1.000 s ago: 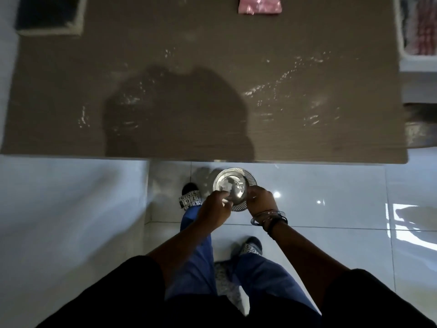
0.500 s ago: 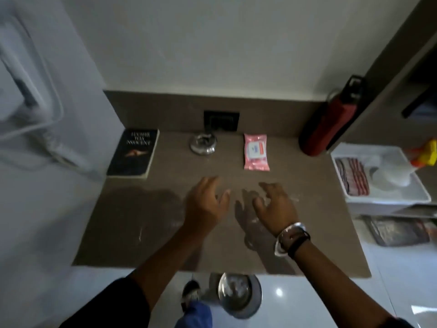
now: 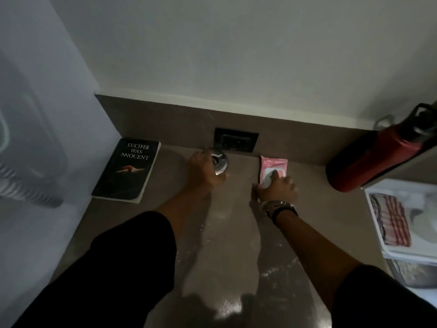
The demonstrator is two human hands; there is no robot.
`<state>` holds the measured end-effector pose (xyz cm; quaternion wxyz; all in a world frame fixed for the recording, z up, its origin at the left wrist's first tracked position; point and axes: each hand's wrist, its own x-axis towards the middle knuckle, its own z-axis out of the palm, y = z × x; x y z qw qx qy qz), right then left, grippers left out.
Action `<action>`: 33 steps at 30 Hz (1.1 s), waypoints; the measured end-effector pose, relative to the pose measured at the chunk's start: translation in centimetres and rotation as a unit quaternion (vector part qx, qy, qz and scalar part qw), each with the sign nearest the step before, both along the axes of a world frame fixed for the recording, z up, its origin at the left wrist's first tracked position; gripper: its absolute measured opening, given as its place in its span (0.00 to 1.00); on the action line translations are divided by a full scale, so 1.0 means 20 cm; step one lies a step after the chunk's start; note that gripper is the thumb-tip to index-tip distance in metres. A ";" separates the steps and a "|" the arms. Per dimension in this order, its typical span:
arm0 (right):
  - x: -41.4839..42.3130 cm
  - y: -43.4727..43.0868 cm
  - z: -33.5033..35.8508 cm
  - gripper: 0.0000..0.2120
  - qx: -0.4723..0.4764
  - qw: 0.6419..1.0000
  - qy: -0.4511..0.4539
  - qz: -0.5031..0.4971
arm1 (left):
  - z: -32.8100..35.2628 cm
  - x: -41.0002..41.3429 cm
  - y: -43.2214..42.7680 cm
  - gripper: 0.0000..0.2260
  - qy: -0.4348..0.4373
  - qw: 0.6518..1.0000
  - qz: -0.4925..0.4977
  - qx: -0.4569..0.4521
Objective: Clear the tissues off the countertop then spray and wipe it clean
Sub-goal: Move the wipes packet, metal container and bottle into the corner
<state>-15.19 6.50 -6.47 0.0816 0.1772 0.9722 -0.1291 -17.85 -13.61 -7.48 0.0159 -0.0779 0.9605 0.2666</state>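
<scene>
On countertop [image 3: 236,233]: one ashtray [image 3: 220,162] under left hand [image 3: 205,170], grip unclear; right hand [image 3: 275,189] spread on one wipes pack [image 3: 273,165].

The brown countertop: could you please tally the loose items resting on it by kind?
Black paperback book: 1
Round shiny metal dish: 1
Pink wet-wipes packet: 1
Red metal bottle with black cap: 1
Total: 4

Both hands now forward: left hand [image 3: 205,171] on metal dish [image 3: 220,162], right hand [image 3: 275,188] on wipes pack [image 3: 274,167].
</scene>
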 end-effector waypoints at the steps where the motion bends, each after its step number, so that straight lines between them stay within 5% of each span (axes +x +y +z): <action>1: -0.01 0.01 -0.01 0.32 0.000 1.000 0.006 0.009 | -0.01 -0.02 0.01 0.43 -0.013 1.000 0.006 0.011; 5: 0.01 0.08 0.01 0.30 -0.031 0.997 0.051 0.053 | -0.02 -0.07 0.07 0.50 -0.064 0.994 0.070 0.049; 11: 0.08 0.03 0.12 0.31 -0.160 0.964 0.138 0.165 | 0.13 0.18 0.04 0.46 -0.008 0.977 0.171 0.127; 15: -0.05 -0.30 0.22 0.31 -0.226 0.899 0.151 0.344 | 0.21 0.42 -0.30 0.43 0.086 0.956 0.281 -0.003; 19: -0.29 -0.86 0.22 0.34 -0.247 0.859 0.088 0.440 | 0.25 0.49 -0.68 0.41 0.049 0.927 0.368 -0.056; 26: -0.54 -1.51 0.01 0.34 -0.180 0.828 0.018 0.531 | 0.08 0.44 -0.90 0.43 0.043 0.951 0.302 -0.039; 33: -0.37 -1.36 0.08 0.25 -0.220 0.827 0.160 0.492 | 0.00 0.47 -0.90 0.40 0.037 0.960 0.264 -0.088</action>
